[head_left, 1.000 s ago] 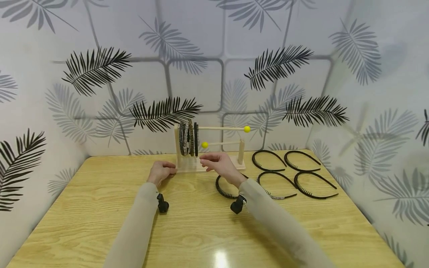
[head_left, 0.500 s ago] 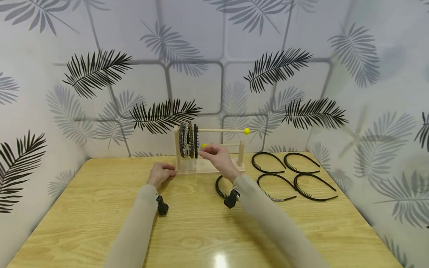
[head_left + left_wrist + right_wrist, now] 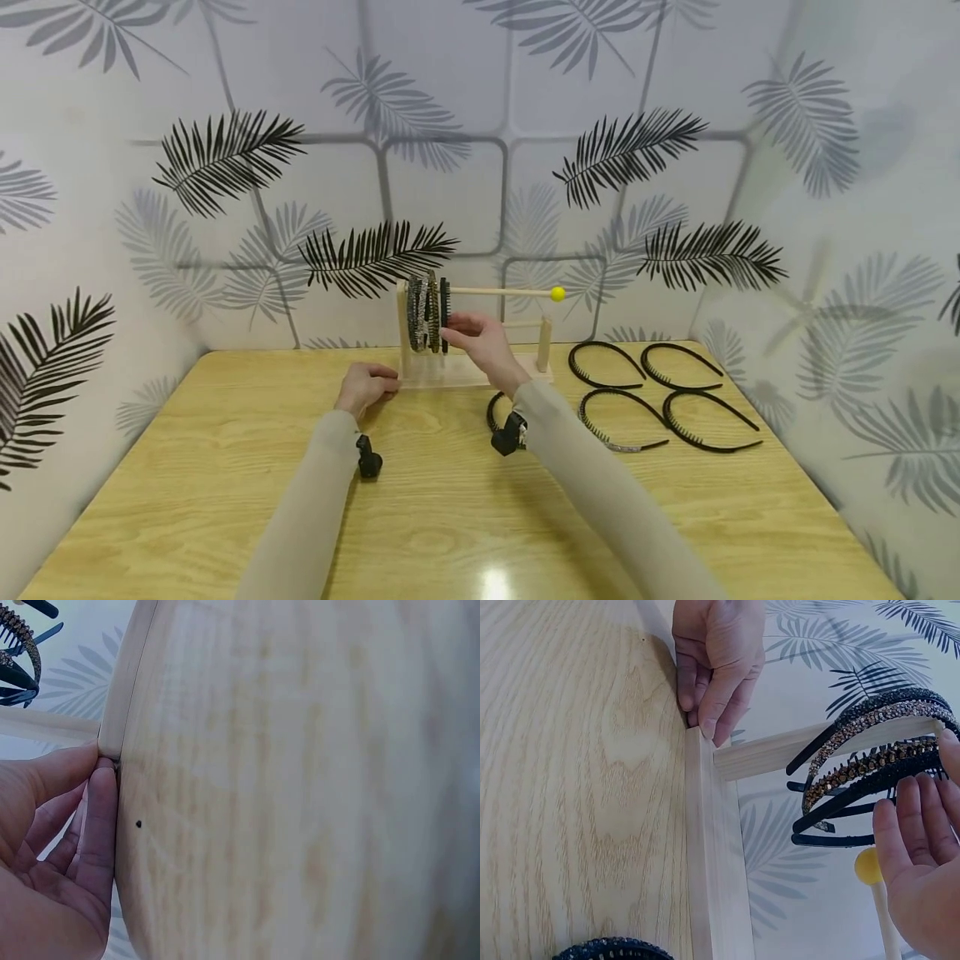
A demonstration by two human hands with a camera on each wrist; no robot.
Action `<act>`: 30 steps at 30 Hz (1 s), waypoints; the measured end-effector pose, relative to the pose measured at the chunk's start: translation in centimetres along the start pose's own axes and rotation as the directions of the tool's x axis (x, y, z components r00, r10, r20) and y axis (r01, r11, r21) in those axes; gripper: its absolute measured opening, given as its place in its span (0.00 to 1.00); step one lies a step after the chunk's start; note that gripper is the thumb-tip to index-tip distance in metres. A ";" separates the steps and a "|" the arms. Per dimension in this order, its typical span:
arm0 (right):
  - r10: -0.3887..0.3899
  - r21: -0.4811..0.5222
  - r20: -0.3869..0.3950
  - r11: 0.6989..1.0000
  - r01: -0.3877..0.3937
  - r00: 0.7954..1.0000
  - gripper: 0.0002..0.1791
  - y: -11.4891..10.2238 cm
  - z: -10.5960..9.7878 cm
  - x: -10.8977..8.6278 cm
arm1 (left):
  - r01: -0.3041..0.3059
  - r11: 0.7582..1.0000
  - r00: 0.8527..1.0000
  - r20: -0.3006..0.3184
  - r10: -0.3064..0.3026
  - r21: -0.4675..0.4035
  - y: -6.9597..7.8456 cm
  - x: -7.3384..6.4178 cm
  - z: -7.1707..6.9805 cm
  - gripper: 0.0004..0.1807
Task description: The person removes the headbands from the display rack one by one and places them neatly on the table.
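Observation:
In the head view a wooden headband stand point(image 3: 544, 346) stands against the wall. My left hand point(image 3: 367, 385) is at its left end; the left wrist view shows thumb and fingers pinching the end of the base point(image 3: 120, 712). Several headbands hang on the upper rod point(image 3: 502, 292) at its left end, among them a silvery glittery one point(image 3: 862, 724) and a gold beaded one point(image 3: 855, 769). My right hand point(image 3: 483, 346) is at the rightmost, black headband point(image 3: 445, 315). In the right wrist view that band passes between thumb and fingers, partly hidden.
More headbands lie at right: one point(image 3: 492, 412) half behind my right wrist, a silver-tipped one point(image 3: 626, 447), and several black ones point(image 3: 708, 450). A yellow ball point(image 3: 557, 294) caps the upper rod. The shorter lower rod point(image 3: 522, 323) is partly behind my right hand.
My right hand has moved up and left from below the rods to the black headband, covering the lower rod's yellow ball. My left hand has stayed at the base.

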State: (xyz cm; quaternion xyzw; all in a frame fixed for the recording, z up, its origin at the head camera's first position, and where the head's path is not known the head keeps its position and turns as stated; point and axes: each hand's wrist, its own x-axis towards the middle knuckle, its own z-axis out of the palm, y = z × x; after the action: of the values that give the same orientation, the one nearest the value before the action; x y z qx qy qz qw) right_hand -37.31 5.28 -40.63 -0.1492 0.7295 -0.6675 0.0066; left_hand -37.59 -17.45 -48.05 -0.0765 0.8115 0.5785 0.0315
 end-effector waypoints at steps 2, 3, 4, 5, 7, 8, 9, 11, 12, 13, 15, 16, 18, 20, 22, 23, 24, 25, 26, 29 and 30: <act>0.009 0.027 0.000 1.000 -0.009 1.000 0.24 0.0 0.0 0.1 | -0.008 1.000 1.000 0.004 0.008 0.002 -0.1 0.1 0.1 0.16; 0.015 0.035 0.003 0.999 -0.015 1.000 0.25 0.0 0.0 0.2 | -0.005 1.000 1.000 0.003 0.005 0.000 -0.1 0.1 0.1 0.16; 0.021 0.040 0.006 0.999 -0.021 1.000 0.25 0.0 0.0 0.2 | -0.003 1.000 1.000 0.002 0.003 0.001 -0.1 0.2 0.1 0.16; 0.026 0.044 0.010 0.999 -0.026 1.000 0.25 0.0 0.0 0.2 | -0.001 1.000 1.000 0.002 0.001 0.002 -0.1 0.2 0.1 0.16; 0.027 0.043 0.012 0.999 -0.027 1.000 0.25 0.0 0.0 0.2 | 0.002 1.000 1.000 -0.001 -0.002 0.004 -0.2 0.2 0.2 0.16; 0.026 0.040 0.007 0.999 -0.026 1.000 0.25 0.0 -0.1 0.2 | 0.003 1.000 1.000 -0.001 -0.003 0.003 -0.1 0.2 0.2 0.16; 0.022 0.039 0.003 0.999 -0.022 1.000 0.24 0.0 -0.1 0.2 | 0.005 1.000 1.000 -0.001 -0.005 0.004 -0.1 0.2 0.2 0.16; 0.015 0.051 0.000 0.999 -0.015 1.000 0.23 0.0 -0.1 0.3 | 0.000 1.000 1.000 0.003 0.000 0.004 0.0 0.1 0.2 0.16; 0.014 0.060 -0.001 0.998 -0.014 1.000 0.22 0.0 -0.2 0.4 | -0.002 1.000 1.000 0.003 0.002 0.004 0.0 0.1 0.2 0.16; 0.012 0.067 -0.002 0.998 -0.012 1.000 0.21 0.0 -0.2 0.4 | -0.003 1.000 1.000 0.004 0.003 0.003 0.1 0.1 0.2 0.16; 0.005 0.076 0.008 0.997 -0.006 1.000 0.20 0.0 -0.4 0.4 | -0.004 1.000 1.000 0.007 0.004 0.004 0.1 0.1 0.2 0.17; 0.001 0.076 0.013 0.997 -0.002 1.000 0.21 0.0 -0.6 0.4 | -0.004 1.000 1.000 0.008 0.004 0.004 0.1 0.1 0.2 0.17; -0.012 0.054 0.018 0.998 0.011 1.000 0.22 0.0 -0.8 0.4 | 0.000 1.000 1.000 0.008 0.000 0.004 0.1 0.1 0.2 0.16; -0.029 0.025 0.023 0.999 0.029 0.999 0.24 0.0 -1.1 0.2 | 0.000 1.000 1.000 0.009 0.000 0.004 0.1 0.1 0.3 0.16; -0.037 0.007 0.017 0.999 0.037 0.999 0.25 0.1 -1.4 0.2 | 0.000 1.000 1.000 0.010 0.000 0.004 0.1 0.1 0.3 0.16; -0.040 -0.002 0.015 0.999 0.040 0.999 0.25 0.1 -1.6 0.2 | 0.000 1.000 1.000 0.011 0.000 0.004 0.1 0.1 0.3 0.16; -0.041 -0.003 0.014 0.999 0.041 0.999 0.25 0.1 -1.7 0.2 | 0.000 1.000 1.000 0.011 0.000 0.006 0.1 0.1 0.2 0.16; -0.044 -0.005 0.013 0.999 0.044 0.999 0.25 0.2 -1.9 0.2 | 0.001 1.000 1.000 0.009 -0.001 0.008 0.1 0.1 0.2 0.17; -0.046 -0.006 0.013 0.999 0.046 0.999 0.25 0.2 -2.1 0.2 | 0.001 1.000 1.000 0.008 -0.001 0.009 0.1 0.1 0.2 0.17; -0.054 -0.001 0.023 0.999 0.054 0.998 0.24 0.2 -2.5 0.2 | 0.003 1.000 1.000 0.005 -0.003 0.014 0.1 0.1 0.2 0.17; -0.055 0.002 0.026 0.998 0.055 0.998 0.24 0.2 -2.7 0.2 | 0.003 1.000 1.000 0.005 -0.003 0.015 0.2 0.1 0.2 0.17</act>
State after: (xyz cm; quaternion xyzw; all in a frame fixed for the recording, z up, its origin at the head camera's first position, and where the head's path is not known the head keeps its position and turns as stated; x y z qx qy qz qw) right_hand -38.11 7.88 -40.48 -0.1777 0.7245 -0.6659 -0.0023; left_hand -37.74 -17.18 -48.00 -0.0757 0.8156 0.5725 0.0351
